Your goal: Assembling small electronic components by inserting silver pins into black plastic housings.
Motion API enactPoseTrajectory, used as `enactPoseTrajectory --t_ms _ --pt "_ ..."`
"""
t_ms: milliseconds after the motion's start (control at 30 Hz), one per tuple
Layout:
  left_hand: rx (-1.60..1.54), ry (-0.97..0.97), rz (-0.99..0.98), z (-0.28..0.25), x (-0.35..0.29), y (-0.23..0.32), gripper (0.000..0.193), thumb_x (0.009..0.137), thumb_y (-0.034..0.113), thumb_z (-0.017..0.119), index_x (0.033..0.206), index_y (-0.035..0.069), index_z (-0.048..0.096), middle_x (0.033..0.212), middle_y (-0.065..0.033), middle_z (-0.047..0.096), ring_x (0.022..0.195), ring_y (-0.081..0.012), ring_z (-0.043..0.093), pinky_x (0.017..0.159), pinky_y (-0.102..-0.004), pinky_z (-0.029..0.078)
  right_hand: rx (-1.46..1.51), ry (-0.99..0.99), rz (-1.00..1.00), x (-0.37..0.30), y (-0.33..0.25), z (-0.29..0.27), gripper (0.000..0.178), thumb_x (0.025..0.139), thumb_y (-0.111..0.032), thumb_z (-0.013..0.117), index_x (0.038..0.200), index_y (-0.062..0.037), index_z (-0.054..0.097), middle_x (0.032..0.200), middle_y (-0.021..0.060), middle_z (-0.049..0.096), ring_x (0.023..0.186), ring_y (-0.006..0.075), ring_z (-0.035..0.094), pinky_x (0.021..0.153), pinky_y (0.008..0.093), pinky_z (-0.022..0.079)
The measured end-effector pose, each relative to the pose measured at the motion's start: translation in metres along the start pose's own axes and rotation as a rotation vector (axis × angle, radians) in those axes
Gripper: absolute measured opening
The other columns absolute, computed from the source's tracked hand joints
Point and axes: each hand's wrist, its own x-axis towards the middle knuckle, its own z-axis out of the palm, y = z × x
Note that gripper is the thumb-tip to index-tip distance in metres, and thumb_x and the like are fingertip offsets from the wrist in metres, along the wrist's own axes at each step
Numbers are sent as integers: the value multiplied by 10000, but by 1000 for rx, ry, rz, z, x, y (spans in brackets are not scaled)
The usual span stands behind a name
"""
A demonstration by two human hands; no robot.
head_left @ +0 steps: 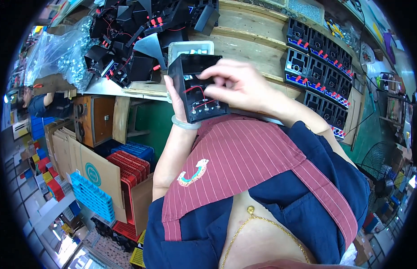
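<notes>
Left hand (pixel 176 96) gripping black box (pixel 197 87), red wires (pixel 196 89) inside, right hand (pixel 237 83) seemingly pinching within

left hand (pixel 176 96) gripping black box (pixel 197 89), right hand (pixel 237 85) fingers inside

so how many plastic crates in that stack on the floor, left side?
3 visible: a light blue crate nearest the cardboard, a red crate beside it, a darker blue crate behind. More may be hidden underneath.
</notes>
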Motion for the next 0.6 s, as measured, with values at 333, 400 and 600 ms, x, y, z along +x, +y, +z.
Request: enactPoseTrajectory --t_ms 333,400,600 --pt "22 -122 -32 -2 -19 4 694 910 680 331 1214 89 531 1080 -83 610 952 -207 615 826 -373 529 -333 -480 220 -2 -8 -1 312 882 -208 414 754 -11 620 671 165 639 641 297 642 639 411 496" --pt "-38 -297 -64 1 -23 3 666 920 658 351 1212 88 535 1087 -78 610 950 -204 616 822 -378 531 -215 -474 260 -3 -9 -1 300 847 -192 425 741 17 612 630 182 629 627 310 647 617 398 504" --pt "232 -179 -249 -4 -23 5 643 932 632 358 1236 90 522 1118 -77 606 975 -211 613 840 -381 527 15 -313 222 -5 -6 1 297 785 -193 483 709 25 670 640 179 643 638 342 643 663 414 515"
